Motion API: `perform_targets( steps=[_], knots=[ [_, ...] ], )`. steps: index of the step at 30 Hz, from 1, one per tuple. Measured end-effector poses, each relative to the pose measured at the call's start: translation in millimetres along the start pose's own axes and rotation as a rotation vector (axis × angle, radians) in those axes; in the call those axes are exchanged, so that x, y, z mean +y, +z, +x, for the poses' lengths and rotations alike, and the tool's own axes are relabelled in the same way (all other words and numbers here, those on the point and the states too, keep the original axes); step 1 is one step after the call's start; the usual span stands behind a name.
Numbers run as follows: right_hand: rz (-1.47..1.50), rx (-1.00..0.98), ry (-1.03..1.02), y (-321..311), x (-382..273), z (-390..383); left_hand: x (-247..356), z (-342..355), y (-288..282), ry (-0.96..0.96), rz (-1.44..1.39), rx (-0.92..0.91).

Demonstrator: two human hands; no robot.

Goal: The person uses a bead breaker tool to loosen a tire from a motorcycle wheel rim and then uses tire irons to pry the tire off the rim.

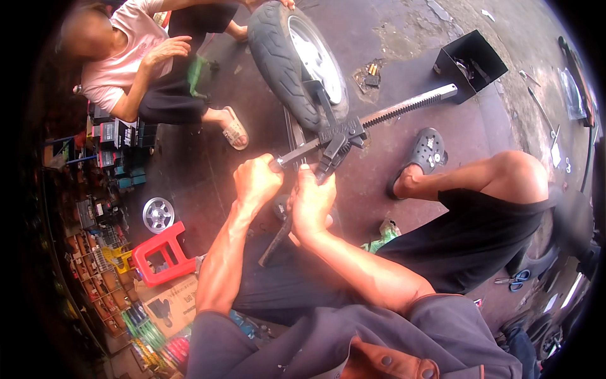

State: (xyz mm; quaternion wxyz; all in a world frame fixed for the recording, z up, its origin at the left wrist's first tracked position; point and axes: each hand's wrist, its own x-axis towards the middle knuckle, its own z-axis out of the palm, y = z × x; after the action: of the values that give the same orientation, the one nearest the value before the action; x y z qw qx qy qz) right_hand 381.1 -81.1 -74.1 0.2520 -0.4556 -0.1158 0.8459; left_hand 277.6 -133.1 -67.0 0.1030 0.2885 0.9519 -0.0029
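Note:
A black toothed-rack clamp tool, apparently a tyre bead breaker [341, 136], lies against a motorcycle tyre [274, 63] on a silver wheel rim [314, 57]. Its long notched bar stretches away to the right. My left hand [255, 183] is closed in a fist around the end of the tool's short metal lever. Just right of it, my right hand [312, 205] grips the tool below its sliding head, thumb uppermost. From under that hand a dark flat bar [276, 241] sticks out toward my lap; I cannot tell whether it joins the tool.
Across from me a seated person [136, 69] rests a hand on the tyre's top. A black open box [470, 66] with metal pieces stands far right. Left are a red plastic stool [163, 256], a small silver wheel [158, 215] and parts trays [98, 278]. Blue-handled scissors [519, 279] lie right.

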Motion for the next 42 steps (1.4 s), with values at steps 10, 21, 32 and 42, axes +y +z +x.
perform_targets(
  steps=[10, 21, 32, 42],
  knots=[
    [-0.305, -0.528, 0.669, -72, -133, 25, -11, -3, -1, 0.058, -0.016, 0.015],
    [-0.266, -0.3, 0.436, -42, -80, -5, -18, -2, 7, -0.011, 0.065, -0.008],
    [-0.241, -0.187, 0.276, -43, -50, -9, -14, -6, 11, 0.066, 0.027, 0.016],
    [-0.891, -0.595, 0.554, -60, -122, 24, -54, -3, 12, 0.199, 0.021, 0.066]
  ],
)
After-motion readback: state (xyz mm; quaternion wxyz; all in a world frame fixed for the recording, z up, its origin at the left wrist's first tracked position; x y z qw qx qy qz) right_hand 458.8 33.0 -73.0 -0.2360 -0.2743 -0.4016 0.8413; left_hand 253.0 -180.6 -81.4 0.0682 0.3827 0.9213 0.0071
